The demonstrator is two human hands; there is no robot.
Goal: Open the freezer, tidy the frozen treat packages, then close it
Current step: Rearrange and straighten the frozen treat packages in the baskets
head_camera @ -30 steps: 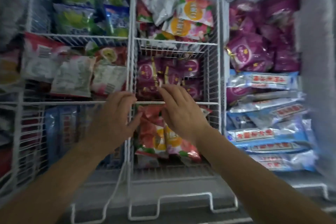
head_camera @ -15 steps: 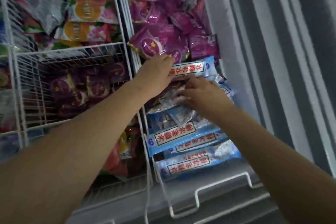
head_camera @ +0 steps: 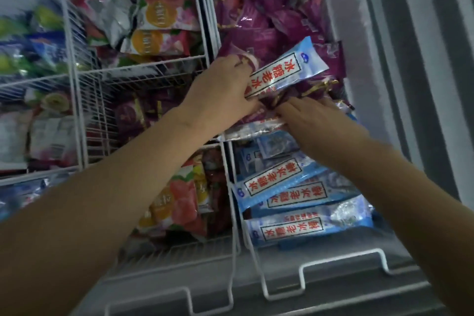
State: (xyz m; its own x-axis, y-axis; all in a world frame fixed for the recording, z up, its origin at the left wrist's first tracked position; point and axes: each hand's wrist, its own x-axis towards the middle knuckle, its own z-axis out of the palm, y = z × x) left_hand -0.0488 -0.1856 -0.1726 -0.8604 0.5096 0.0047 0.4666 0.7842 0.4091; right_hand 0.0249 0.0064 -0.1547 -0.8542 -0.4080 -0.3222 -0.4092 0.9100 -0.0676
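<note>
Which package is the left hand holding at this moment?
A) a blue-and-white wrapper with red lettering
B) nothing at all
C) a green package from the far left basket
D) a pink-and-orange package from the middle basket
A: the left hand grips one end of the blue-and-white wrapper with red lettering, which is tilted up over the purple packages.

Open freezer (head_camera: 359, 20) holds white wire baskets (head_camera: 77, 73); purple packets (head_camera: 269, 28) far right; blue packets (head_camera: 295, 202) near right; pink packets (head_camera: 164, 23) middle.
</note>
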